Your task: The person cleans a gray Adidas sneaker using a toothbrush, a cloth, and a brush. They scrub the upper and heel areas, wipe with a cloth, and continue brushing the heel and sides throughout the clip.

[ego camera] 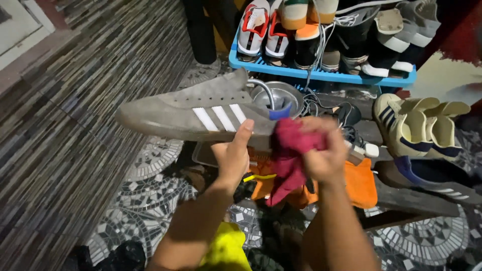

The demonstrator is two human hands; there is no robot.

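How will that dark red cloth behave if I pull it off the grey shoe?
The dark red cloth looks floppy: it bunches in the right hand and its tail hangs limp. It is probably light and could snag or drape over the grey shoe held by the left hand.

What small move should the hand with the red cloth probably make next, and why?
Probably draw the red cloth forward along the grey shoe: the right hand presses it at the heel, while the left hand holds the shoe up from below.
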